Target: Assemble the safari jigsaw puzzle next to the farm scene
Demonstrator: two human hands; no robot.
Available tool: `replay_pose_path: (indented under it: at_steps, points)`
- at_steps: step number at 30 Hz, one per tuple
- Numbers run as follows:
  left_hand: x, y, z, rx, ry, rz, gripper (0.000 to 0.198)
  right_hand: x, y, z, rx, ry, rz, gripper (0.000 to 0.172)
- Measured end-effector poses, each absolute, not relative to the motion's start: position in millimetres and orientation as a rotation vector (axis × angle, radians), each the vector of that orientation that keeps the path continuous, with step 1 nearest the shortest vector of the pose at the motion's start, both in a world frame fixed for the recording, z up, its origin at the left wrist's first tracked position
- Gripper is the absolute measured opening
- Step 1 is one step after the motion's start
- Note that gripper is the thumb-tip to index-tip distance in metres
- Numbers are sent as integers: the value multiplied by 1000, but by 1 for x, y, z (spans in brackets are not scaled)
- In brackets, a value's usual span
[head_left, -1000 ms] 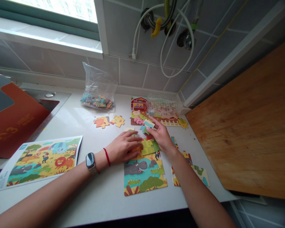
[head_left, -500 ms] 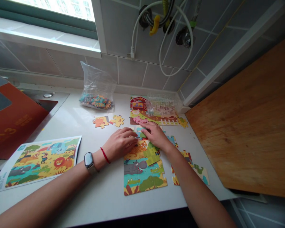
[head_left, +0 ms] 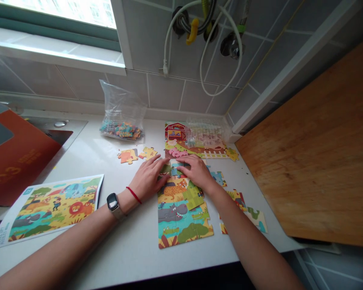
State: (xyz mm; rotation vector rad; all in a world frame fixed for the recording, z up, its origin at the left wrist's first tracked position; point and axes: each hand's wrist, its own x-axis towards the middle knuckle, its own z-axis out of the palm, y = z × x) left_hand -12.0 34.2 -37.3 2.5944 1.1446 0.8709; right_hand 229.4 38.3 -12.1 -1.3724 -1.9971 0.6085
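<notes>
- Head view: right hand (head_left: pixel 196 172) curls over a blue piece (head_left: pixel 174 169) at the far edge of the puzzle (head_left: pixel 184 225); whether it pinches, I cannot tell.
- Left hand (head_left: pixel 148 177), fingers loosely spread, meets the puzzle's far left corner, seemingly bracing it.
- Puzzle lies flat on the counter (head_left: pixel 133 249), probably keeping its joints level.
- Picture sheet (head_left: pixel 54 209) lies face up at left, likely for easy viewing.

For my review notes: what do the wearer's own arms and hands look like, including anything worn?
The left hand is bare, with a thin red bracelet at its wrist and, higher up, a watch with a rounded, dark face and greyish band. The right hand has no visible accessories. No sleeves show.
</notes>
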Motion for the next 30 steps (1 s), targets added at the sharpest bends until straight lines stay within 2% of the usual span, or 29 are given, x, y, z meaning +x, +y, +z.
replay_pose_path:
  at_steps: [7, 19, 30]
  points:
    - [-13, 35, -40, 2595, 1115, 845, 36, 223, 35, -15, -1325, -2035, 572, 22]
    - [-14, 36, -36, 2636, 980, 867, 15, 248, 38, -5, -1342, -1681, 550, 31]
    - [-12, 36, -33, 2594, 881, 901, 19, 249, 36, -9, -1361, -1802, 560, 33]
